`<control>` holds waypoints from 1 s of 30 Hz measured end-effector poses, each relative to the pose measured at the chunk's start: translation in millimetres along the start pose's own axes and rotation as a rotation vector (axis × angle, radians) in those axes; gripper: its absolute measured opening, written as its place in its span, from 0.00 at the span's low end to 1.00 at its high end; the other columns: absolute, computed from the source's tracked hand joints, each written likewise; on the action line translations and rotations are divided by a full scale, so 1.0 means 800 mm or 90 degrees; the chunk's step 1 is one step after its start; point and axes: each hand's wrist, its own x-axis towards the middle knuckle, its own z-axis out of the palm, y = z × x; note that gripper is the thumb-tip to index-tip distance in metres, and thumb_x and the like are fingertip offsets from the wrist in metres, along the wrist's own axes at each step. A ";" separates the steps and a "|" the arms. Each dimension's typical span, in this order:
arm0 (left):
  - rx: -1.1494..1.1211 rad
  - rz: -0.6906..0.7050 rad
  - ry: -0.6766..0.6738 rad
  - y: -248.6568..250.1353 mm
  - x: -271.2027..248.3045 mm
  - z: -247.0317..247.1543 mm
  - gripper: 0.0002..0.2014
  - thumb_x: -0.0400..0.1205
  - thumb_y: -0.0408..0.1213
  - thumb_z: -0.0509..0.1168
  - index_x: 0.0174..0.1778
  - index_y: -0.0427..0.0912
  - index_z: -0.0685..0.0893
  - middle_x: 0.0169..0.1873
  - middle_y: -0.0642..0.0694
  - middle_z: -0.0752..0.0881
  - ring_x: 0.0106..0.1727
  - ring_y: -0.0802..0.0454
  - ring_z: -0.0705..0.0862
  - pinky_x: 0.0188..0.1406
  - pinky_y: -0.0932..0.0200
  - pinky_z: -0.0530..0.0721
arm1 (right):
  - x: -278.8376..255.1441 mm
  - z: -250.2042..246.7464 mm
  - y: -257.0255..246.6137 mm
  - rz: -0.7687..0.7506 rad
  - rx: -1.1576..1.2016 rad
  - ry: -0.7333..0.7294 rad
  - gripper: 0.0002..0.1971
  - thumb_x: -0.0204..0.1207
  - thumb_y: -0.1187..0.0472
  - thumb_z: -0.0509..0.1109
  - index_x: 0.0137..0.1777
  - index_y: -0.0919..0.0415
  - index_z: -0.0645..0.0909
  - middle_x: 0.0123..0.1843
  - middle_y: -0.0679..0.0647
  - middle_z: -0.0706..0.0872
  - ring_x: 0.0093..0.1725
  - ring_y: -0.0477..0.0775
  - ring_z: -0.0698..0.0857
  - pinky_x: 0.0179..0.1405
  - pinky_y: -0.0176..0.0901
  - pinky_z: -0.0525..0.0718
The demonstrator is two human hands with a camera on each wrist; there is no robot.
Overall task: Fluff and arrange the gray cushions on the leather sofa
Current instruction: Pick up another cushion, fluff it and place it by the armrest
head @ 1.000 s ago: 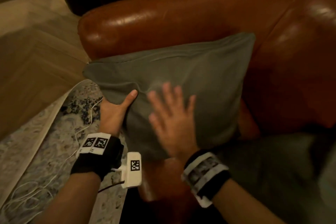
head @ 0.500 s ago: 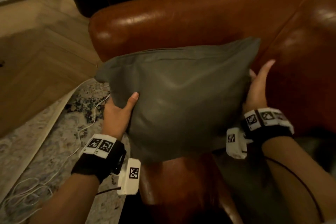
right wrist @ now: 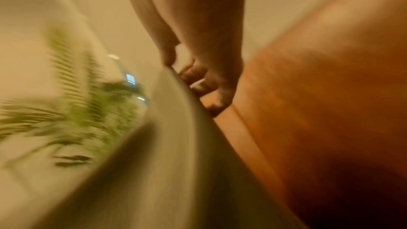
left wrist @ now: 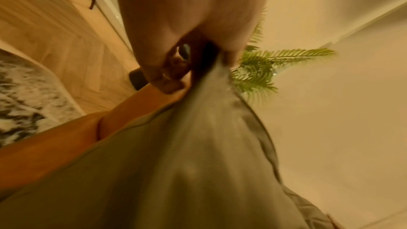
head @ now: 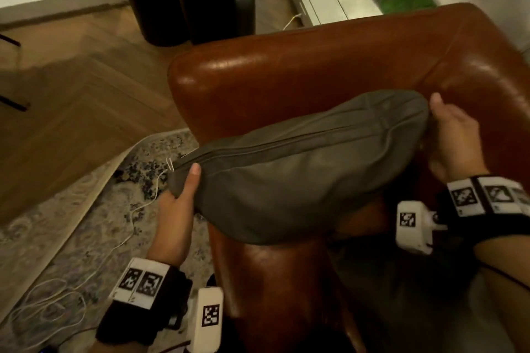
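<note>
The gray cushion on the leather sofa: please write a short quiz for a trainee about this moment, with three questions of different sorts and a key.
1. True or false: only one hand holds the gray cushion.
2. What grips the cushion's end nearest the zipper pull? A) left hand B) right hand C) nothing
3. Fill in: the cushion is over the brown leather ____.

Key: 1 false; 2 A; 3 sofa.

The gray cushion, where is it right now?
In the head view, the gray fabric cushion is held between the left hand and right hand, above the brown leather sofa's armrest.
</note>
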 end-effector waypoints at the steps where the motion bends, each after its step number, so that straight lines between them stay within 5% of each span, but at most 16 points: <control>1: -0.015 -0.005 0.032 0.006 0.000 0.001 0.21 0.75 0.57 0.69 0.59 0.49 0.87 0.58 0.50 0.90 0.60 0.53 0.88 0.65 0.48 0.83 | 0.001 0.000 -0.013 -0.054 -0.070 0.013 0.15 0.78 0.46 0.70 0.35 0.54 0.83 0.28 0.43 0.86 0.29 0.44 0.82 0.35 0.42 0.80; 4: -0.103 -0.005 0.084 0.027 0.007 -0.007 0.09 0.82 0.43 0.68 0.53 0.44 0.87 0.53 0.46 0.92 0.53 0.52 0.91 0.52 0.56 0.88 | 0.011 -0.012 -0.023 -0.131 -0.180 0.044 0.14 0.81 0.50 0.68 0.36 0.54 0.82 0.20 0.41 0.80 0.22 0.34 0.75 0.29 0.30 0.73; 7: -0.075 -0.058 0.064 0.022 0.027 -0.009 0.07 0.81 0.38 0.71 0.52 0.40 0.87 0.54 0.41 0.91 0.49 0.51 0.92 0.48 0.56 0.89 | 0.018 -0.020 0.007 -0.076 -0.347 0.040 0.18 0.82 0.49 0.67 0.51 0.67 0.85 0.30 0.50 0.82 0.29 0.31 0.79 0.26 0.22 0.70; 10: -0.071 -0.091 0.076 0.019 0.035 -0.006 0.16 0.78 0.47 0.72 0.58 0.41 0.87 0.57 0.41 0.90 0.53 0.48 0.90 0.47 0.53 0.86 | 0.010 -0.007 0.027 0.014 -0.449 0.088 0.23 0.82 0.46 0.66 0.59 0.68 0.84 0.56 0.67 0.86 0.59 0.61 0.84 0.55 0.43 0.78; 12: -0.084 -0.093 0.071 0.027 0.031 -0.010 0.24 0.79 0.61 0.65 0.63 0.48 0.86 0.56 0.47 0.91 0.56 0.49 0.88 0.53 0.50 0.83 | -0.004 0.014 0.021 -0.100 -0.502 0.152 0.20 0.82 0.50 0.64 0.63 0.66 0.81 0.68 0.68 0.79 0.70 0.69 0.75 0.70 0.53 0.71; 14: -0.081 -0.090 0.075 0.028 0.028 -0.017 0.28 0.79 0.67 0.59 0.61 0.49 0.87 0.54 0.48 0.91 0.56 0.49 0.87 0.52 0.49 0.82 | -0.044 0.055 0.010 -0.273 -0.576 0.151 0.19 0.80 0.54 0.64 0.67 0.62 0.76 0.75 0.65 0.73 0.79 0.68 0.66 0.78 0.55 0.61; 16: -0.069 -0.075 0.104 0.025 0.028 -0.020 0.24 0.80 0.62 0.63 0.54 0.44 0.88 0.49 0.44 0.91 0.53 0.46 0.88 0.45 0.53 0.83 | -0.097 0.119 0.013 -0.398 -0.599 0.029 0.19 0.82 0.53 0.62 0.70 0.59 0.76 0.77 0.59 0.73 0.83 0.62 0.61 0.81 0.57 0.53; 19: -0.051 -0.048 0.119 0.023 0.035 -0.016 0.15 0.84 0.51 0.65 0.50 0.42 0.87 0.46 0.44 0.90 0.48 0.48 0.89 0.39 0.56 0.87 | -0.193 0.225 0.031 -0.543 -0.573 -0.286 0.21 0.86 0.53 0.56 0.73 0.60 0.77 0.80 0.58 0.72 0.84 0.59 0.61 0.82 0.57 0.49; 22: 0.018 0.034 0.112 0.017 0.045 -0.025 0.15 0.84 0.43 0.66 0.59 0.36 0.85 0.51 0.39 0.90 0.50 0.48 0.89 0.39 0.59 0.88 | -0.233 0.271 0.061 -0.516 -0.653 -0.521 0.25 0.89 0.52 0.49 0.83 0.60 0.63 0.86 0.55 0.60 0.86 0.52 0.52 0.82 0.47 0.41; 24: 0.078 0.088 0.105 0.012 0.051 -0.036 0.08 0.84 0.41 0.67 0.53 0.40 0.86 0.51 0.38 0.90 0.50 0.46 0.89 0.46 0.55 0.87 | -0.208 0.257 0.079 -0.528 -0.730 -0.555 0.25 0.89 0.53 0.47 0.85 0.59 0.60 0.86 0.54 0.61 0.85 0.51 0.57 0.82 0.47 0.45; 27: 0.126 0.105 0.093 0.011 0.056 -0.048 0.06 0.85 0.43 0.65 0.49 0.46 0.86 0.46 0.43 0.90 0.48 0.49 0.89 0.46 0.51 0.88 | -0.140 0.195 0.096 -0.575 -0.864 -0.436 0.25 0.86 0.51 0.48 0.81 0.54 0.69 0.81 0.52 0.72 0.79 0.54 0.71 0.78 0.56 0.57; 30: 0.152 0.109 0.094 0.012 0.060 -0.048 0.10 0.86 0.47 0.63 0.50 0.46 0.85 0.41 0.46 0.89 0.38 0.52 0.88 0.29 0.58 0.87 | -0.066 0.104 0.086 -0.420 -0.962 -0.345 0.29 0.85 0.45 0.37 0.85 0.45 0.56 0.86 0.46 0.61 0.85 0.52 0.59 0.81 0.57 0.49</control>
